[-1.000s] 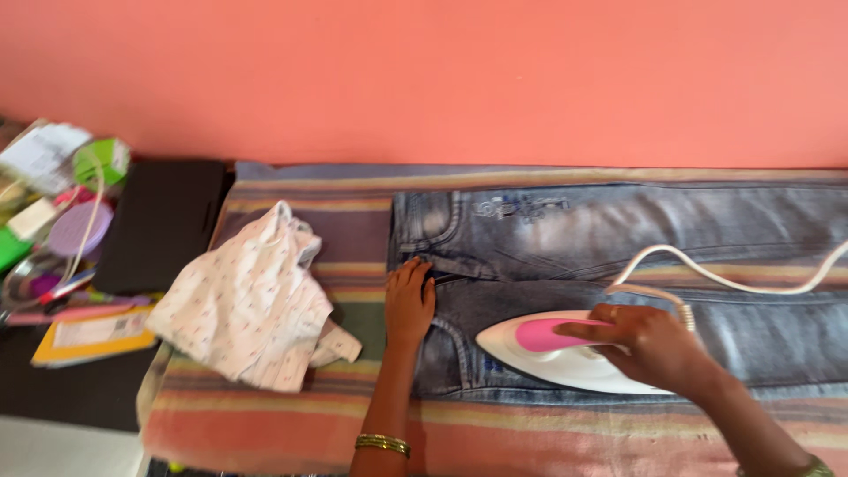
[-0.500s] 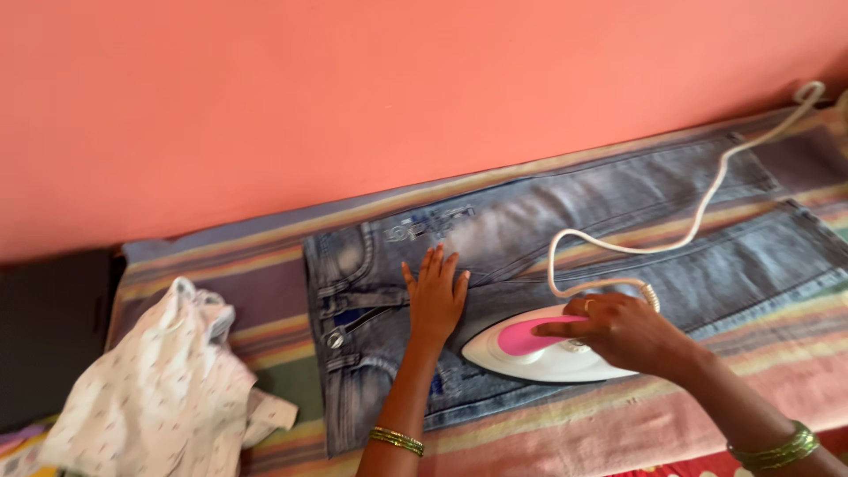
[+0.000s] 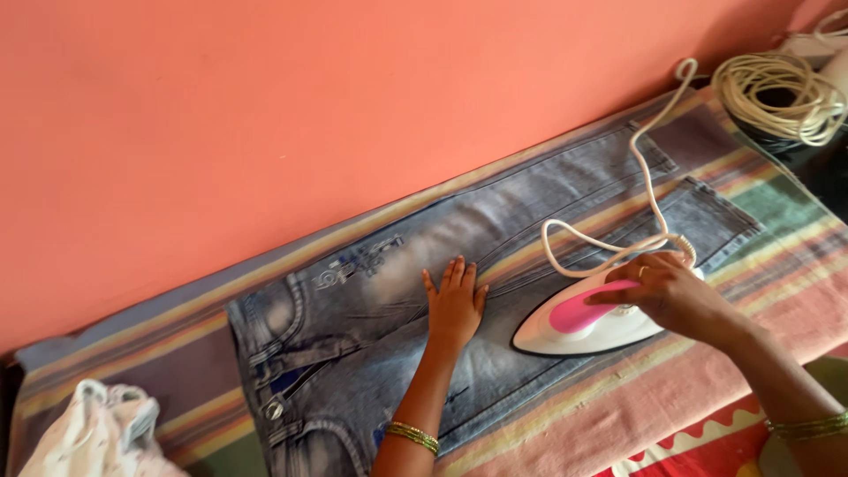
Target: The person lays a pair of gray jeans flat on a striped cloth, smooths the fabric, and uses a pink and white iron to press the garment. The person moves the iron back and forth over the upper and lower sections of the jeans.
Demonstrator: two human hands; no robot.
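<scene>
A pair of faded grey-blue jeans (image 3: 371, 309) lies flat on a striped cloth (image 3: 618, 402), waistband at the left and legs running up to the right. My left hand (image 3: 455, 305) presses flat on the jeans near the crotch, fingers spread. My right hand (image 3: 671, 296) grips the pink handle of a white iron (image 3: 583, 322) that rests on the nearer leg. The iron's white cord (image 3: 649, 190) loops up over the legs toward the wall.
An orange-pink wall (image 3: 309, 115) runs along the far edge. A coil of white cord (image 3: 777, 93) lies at the upper right. A crumpled white printed garment (image 3: 93, 437) sits at the lower left. A red patterned cloth (image 3: 707, 450) shows at the bottom right.
The iron has slid right along the nearer leg. My left hand has moved from the waistband onto the upper leg. The view has swung right, dropping the clutter at the left out of sight.
</scene>
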